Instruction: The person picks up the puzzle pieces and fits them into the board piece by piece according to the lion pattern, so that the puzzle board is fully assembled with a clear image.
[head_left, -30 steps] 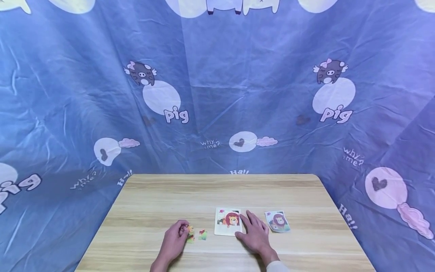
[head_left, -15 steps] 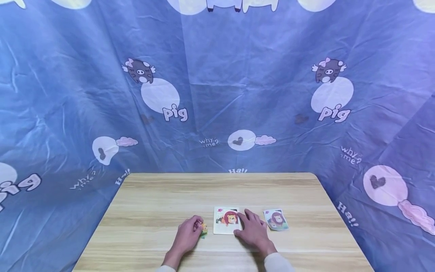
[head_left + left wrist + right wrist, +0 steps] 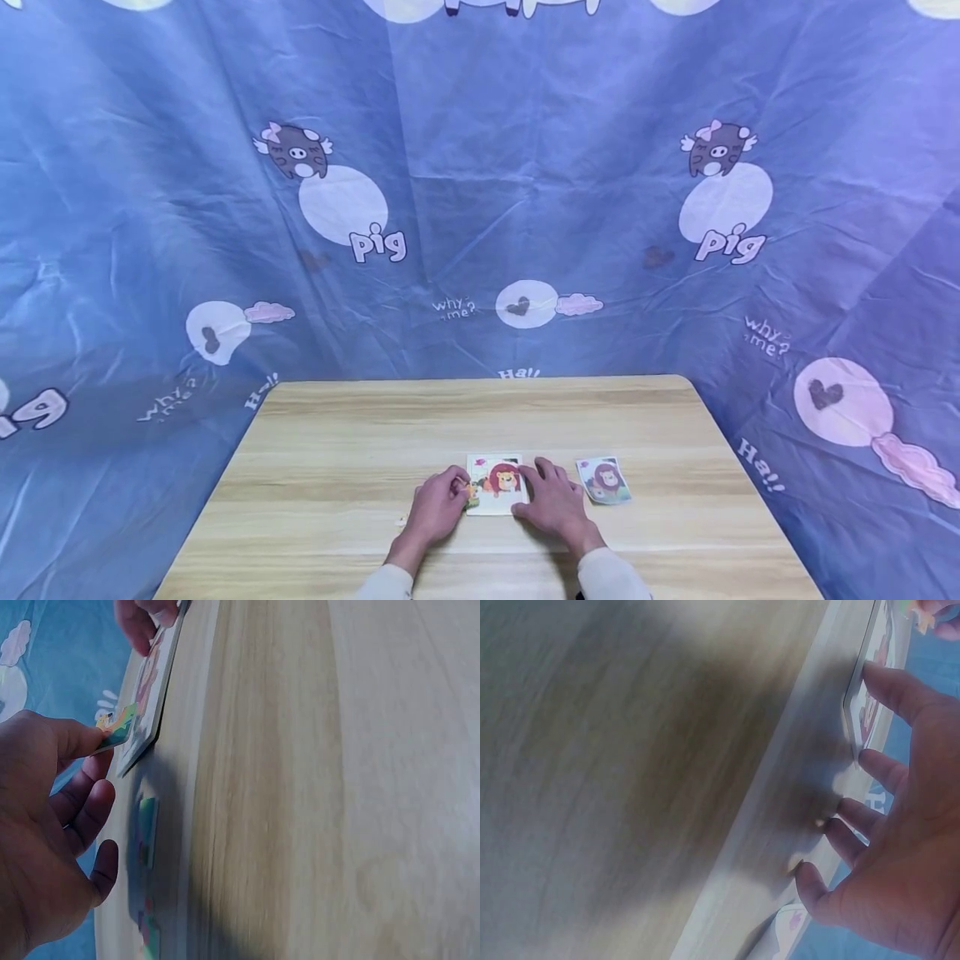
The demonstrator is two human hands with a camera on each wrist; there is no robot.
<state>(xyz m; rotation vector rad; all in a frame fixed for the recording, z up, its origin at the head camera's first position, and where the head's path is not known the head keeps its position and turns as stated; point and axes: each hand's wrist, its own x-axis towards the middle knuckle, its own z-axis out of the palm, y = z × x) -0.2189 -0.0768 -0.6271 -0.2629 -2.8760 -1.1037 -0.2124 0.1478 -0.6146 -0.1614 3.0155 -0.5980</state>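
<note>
My left hand (image 3: 438,502) pinches a small yellow-and-green jigsaw piece (image 3: 120,727) between thumb and index finger, its other fingers loosely bent. The piece is held over the left edge of a pale puzzle board (image 3: 491,507), where a lion with a red-brown mane is partly put together. White backing shows along the board's lower part. At the right side, my right hand (image 3: 555,504) touches the board with thumb and index fingertip, while the other fingers spread onto the table. Two loose puzzle pieces (image 3: 148,832) lie under the left hand in the left wrist view.
A curled picture card (image 3: 604,482) with the same lion lies right of my right hand. Both hands work on a wood-grain table (image 3: 465,417). Behind it hangs a blue printed cloth (image 3: 480,233), which also lines both sides.
My left hand, pinching the piece, has moved right from the loose pieces to the board's left edge. The right hand stays at the board. The head view has shifted slightly.
</note>
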